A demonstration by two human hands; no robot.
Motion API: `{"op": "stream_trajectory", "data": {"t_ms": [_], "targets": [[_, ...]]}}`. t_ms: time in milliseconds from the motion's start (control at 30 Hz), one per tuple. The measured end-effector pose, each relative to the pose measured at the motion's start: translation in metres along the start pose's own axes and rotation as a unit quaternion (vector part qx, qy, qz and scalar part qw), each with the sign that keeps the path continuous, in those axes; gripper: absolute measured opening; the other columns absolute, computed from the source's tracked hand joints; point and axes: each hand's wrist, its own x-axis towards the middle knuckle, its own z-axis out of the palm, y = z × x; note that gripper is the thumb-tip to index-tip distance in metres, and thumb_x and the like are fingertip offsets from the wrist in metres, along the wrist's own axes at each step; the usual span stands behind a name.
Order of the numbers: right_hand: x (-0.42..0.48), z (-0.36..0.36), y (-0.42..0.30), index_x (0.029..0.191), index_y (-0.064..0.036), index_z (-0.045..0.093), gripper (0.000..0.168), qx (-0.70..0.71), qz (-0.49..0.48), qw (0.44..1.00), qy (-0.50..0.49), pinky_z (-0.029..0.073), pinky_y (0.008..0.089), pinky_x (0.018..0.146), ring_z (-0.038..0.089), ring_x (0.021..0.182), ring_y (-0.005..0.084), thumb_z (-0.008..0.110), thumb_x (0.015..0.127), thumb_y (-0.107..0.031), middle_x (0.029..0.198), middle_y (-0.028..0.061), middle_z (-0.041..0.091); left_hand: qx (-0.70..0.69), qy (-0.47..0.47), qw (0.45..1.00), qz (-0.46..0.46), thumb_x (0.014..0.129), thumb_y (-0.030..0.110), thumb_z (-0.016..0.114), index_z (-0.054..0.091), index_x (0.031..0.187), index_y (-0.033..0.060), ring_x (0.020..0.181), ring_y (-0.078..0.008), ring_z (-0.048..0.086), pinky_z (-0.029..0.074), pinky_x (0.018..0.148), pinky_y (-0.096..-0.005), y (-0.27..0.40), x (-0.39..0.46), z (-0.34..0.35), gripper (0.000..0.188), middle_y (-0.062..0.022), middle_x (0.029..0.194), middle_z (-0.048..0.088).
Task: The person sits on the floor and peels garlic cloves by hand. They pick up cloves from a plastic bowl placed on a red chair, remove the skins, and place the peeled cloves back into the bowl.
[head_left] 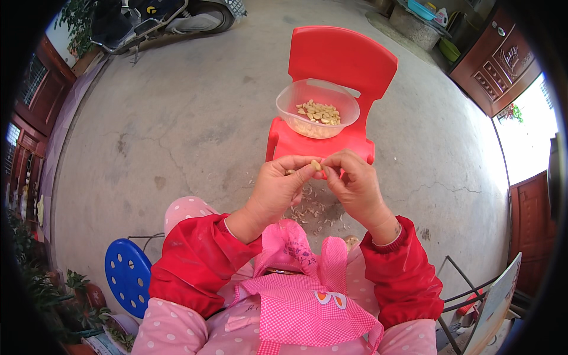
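Note:
My left hand (277, 179) pinches a pale clove (316, 165), which looks like garlic, between thumb and fingertips. A second clove (289, 172) is tucked in the curled fingers of that hand. From the other side, the thumb and forefinger of my right hand (355, 182) close on the right end of the first clove. Just beyond both hands, a clear plastic bowl (288, 113) holds many similar peeled cloves (320, 112). The bowl rests on the seat of a red plastic chair (346, 53).
Thin pale peelings (310, 211) litter the concrete floor (133, 124) below my hands. At lower left stands a blue stool (128, 277) with a holed seat, near potted plants (84, 306). A scooter (168, 22) is parked at far left. Dark metal legs (461, 277) stand at right.

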Motion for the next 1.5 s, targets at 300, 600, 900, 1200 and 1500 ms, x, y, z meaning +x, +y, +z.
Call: {"op": "stream_trajectory", "data": {"t_ms": [300, 600, 900, 1200, 1500], "targets": [[0.002, -0.006, -0.004, 0.093, -0.001, 0.06, 0.01, 0.041, 0.032, 0.998, -0.034, 0.045, 0.026, 0.056, 0.059, 0.07, 0.018, 0.06, 0.082, -0.002, 0.085, 0.0085, 0.059, -0.007, -0.003, 1.0, 0.009, 0.089, 0.016, 0.059, 0.063, 0.103, 0.0049, 0.044, 0.0001, 0.041, 0.03, 0.038, -0.0166, -0.001, 0.002, -0.003, 0.018, -0.0045, 0.085, 0.068], [0.0, -0.003, 0.0, 0.093, -0.001, 0.061, 0.011, 0.005, 0.011, 0.999, -0.032, 0.045, 0.0252, 0.056, 0.059, 0.07, 0.0165, 0.061, 0.082, -0.003, 0.083, 0.0072, 0.06, 0.035, 0.011, 0.999, 0.024, 0.089, 0.014, 0.059, 0.064, 0.106, 0.0051, 0.045, 0.0003, 0.042, 0.032, 0.039, -0.0156, -0.004, 0.001, -0.002, 0.02, -0.0033, 0.085, 0.068], [0.001, -0.002, -0.005, 0.091, -0.001, 0.061, 0.01, 0.031, 0.031, 0.999, -0.022, 0.045, 0.026, 0.055, 0.06, 0.07, 0.0173, 0.061, 0.081, -0.001, 0.081, 0.0068, 0.06, 0.095, 0.022, 0.994, 0.05, 0.088, 0.013, 0.06, 0.065, 0.104, 0.0047, 0.048, 0.0005, 0.043, 0.034, 0.04, -0.0156, -0.004, 0.0, 0.0, 0.019, -0.0009, 0.083, 0.067], [0.0, 0.005, 0.002, 0.083, -0.003, 0.057, 0.011, -0.105, -0.071, 0.992, 0.016, 0.049, 0.0333, 0.059, 0.059, 0.071, 0.0266, 0.062, 0.074, 0.001, 0.079, 0.0093, 0.058, 0.127, 0.035, 0.99, 0.059, 0.088, 0.014, 0.06, 0.065, 0.103, 0.0043, 0.048, 0.0009, 0.044, 0.035, 0.04, -0.0155, -0.008, 0.002, -0.001, 0.019, -0.0011, 0.082, 0.067], [0.0, 0.004, 0.001, 0.084, -0.003, 0.057, 0.012, -0.095, -0.063, 0.993, 0.026, 0.048, 0.0335, 0.06, 0.059, 0.071, 0.0268, 0.062, 0.074, 0.002, 0.079, 0.0095, 0.057, 0.018, 0.014, 1.0, 0.008, 0.089, 0.015, 0.059, 0.063, 0.105, 0.0051, 0.044, 0.0, 0.042, 0.032, 0.037, -0.0164, -0.001, 0.001, -0.001, 0.02, -0.0048, 0.084, 0.067]]}}
